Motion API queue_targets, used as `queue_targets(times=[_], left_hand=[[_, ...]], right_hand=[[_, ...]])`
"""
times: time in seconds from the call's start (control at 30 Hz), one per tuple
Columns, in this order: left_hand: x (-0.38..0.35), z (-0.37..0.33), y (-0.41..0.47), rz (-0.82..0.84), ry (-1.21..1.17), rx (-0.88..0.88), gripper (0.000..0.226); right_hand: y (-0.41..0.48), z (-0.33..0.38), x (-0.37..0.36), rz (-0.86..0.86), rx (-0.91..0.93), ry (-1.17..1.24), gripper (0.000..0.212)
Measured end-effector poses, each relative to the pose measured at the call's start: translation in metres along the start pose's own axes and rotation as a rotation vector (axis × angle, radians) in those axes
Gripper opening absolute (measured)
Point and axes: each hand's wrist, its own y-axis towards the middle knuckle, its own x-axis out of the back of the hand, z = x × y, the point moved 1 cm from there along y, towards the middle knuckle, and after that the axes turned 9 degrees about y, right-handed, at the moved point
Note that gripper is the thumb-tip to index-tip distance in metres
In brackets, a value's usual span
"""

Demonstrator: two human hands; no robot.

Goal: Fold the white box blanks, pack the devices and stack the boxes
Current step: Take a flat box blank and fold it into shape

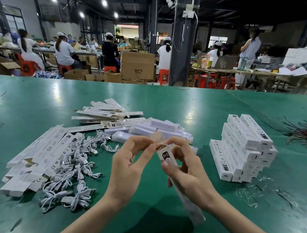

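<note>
The left hand (128, 163) is pinching the end flap (158, 138) of a white box (169, 158), and the right hand (190, 175) is gripping its body. Both are hovering above the green table (37, 100), between the cables (75, 165) and the stacked boxes (244, 146), with the devices (158, 130) just behind.

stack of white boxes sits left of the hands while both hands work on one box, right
Not quite. The stack of white boxes sits to the right of the hands, not the left, as the head view shows. The rest holds: the left hand and the right hand both work on one box.
</note>
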Motion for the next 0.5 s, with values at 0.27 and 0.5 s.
queue_targets(times=[0.27,0.5], left_hand=[[0.0028,0.0051,0.0109,0.184,-0.519,0.677,0.041],[0.0047,0.0045,0.0079,0.131,-0.270,0.528,0.015]], right_hand=[[0.0005,-0.0047,0.0064,0.127,-0.201,0.161,0.027],[0.0029,-0.0079,0.0056,0.144,-0.263,0.080,0.028]])
